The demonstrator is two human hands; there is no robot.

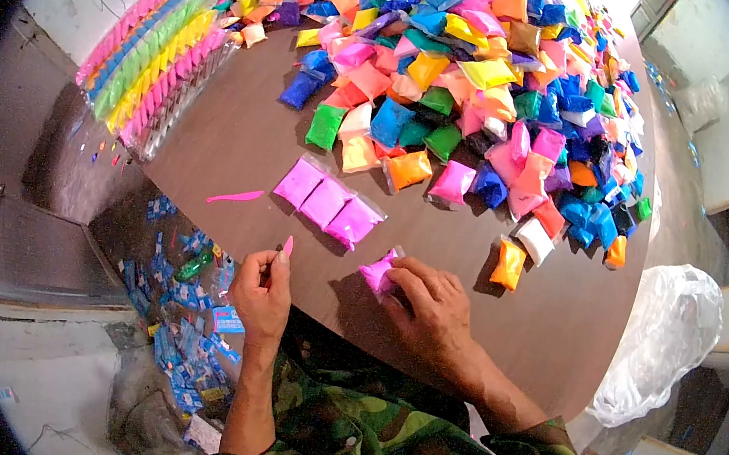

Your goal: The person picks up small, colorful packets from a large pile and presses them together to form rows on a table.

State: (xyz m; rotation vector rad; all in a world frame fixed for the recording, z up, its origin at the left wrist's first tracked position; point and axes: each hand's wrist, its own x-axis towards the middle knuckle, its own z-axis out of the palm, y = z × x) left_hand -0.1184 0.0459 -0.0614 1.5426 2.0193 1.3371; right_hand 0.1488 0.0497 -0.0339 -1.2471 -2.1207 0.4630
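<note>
My left hand (263, 292) is closed at the table's near edge, with the tip of a small pink plastic knife (288, 247) sticking up from its fingers. The fingers of my right hand (432, 303) are closed on a magenta clay packet (377, 271) at the tabletop. Just beyond lies a strip of three joined magenta packets (327, 203). Left of that strip, a second pink plastic knife (235, 197) rests flat on the table.
A large heap of colourful packets (462, 77) covers the far part of the brown table (221, 144). Rows of coloured strips (151, 64) stand at the left edge. Blue wrappers (187, 360) litter the floor at left; a clear plastic bag (662, 342) sits at right.
</note>
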